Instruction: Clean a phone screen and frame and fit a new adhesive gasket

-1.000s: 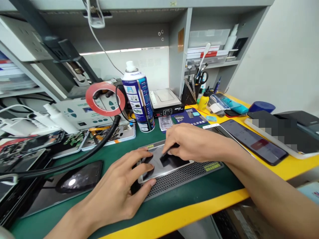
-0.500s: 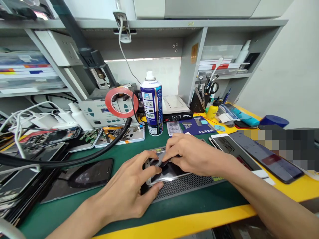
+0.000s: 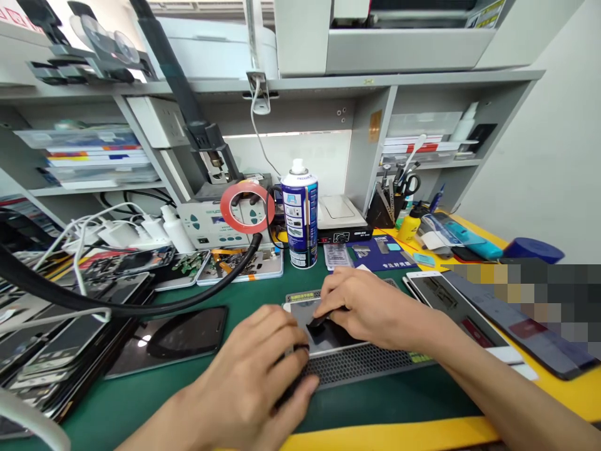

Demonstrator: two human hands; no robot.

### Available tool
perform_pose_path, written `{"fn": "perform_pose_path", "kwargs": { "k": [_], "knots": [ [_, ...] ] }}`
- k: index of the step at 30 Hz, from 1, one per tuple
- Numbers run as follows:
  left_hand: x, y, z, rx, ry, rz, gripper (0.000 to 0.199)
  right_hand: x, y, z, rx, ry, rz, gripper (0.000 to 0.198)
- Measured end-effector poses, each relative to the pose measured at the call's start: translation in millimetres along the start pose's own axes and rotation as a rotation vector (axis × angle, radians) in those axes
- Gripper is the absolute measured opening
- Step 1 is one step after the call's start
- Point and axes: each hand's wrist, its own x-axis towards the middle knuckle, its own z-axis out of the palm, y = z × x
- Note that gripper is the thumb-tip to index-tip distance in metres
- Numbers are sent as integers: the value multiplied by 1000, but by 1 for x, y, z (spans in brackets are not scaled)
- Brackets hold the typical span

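Note:
A white-framed smartphone (image 3: 323,341), its dark screen part grey and part black, lies on a perforated grey mat (image 3: 357,369). My right hand (image 3: 361,307) is over the phone, with finger and thumb pinched on a small flat black scraper (image 3: 318,324) that touches the screen. At the phone's left end is my left hand (image 3: 258,363), its fingers curled in towards the thumb. Something dark shows between those fingers and the thumb, but I cannot make out what it is.
A blue-and-white spray can (image 3: 300,216) stands behind the mat. Another dark phone (image 3: 169,341) and a stack of phone parts (image 3: 79,357) lie left, under a black hose (image 3: 188,307). A white phone (image 3: 464,313) lies right. Behind are a parts tray (image 3: 244,275) and a tool holder (image 3: 382,210).
My left hand's fingers have come off the phone's screen and curled in. My right hand keeps the scraper on the screen. The camera view has shifted, showing more of the shelf top.

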Motion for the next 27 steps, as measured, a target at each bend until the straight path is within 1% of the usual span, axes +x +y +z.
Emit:
{"fn": "perform_pose_path", "kwargs": {
  "k": [4,8,14,20,27],
  "knots": [
    [-1,8,6,113,21,57,14,-1,-1,1,14,12,8,34],
    [-3,11,8,190,14,63,19,-1,-1,1,39,5,16,34],
    [-6,13,12,184,5,63,25,3,-4,4,4,17,-1,32],
    [-13,16,17,231,-14,37,29,10,-11,11,-9,12,2,33],
    [-17,14,20,255,-54,63,27,15,-12,18,-34,37,-19,35]
  ]
}}
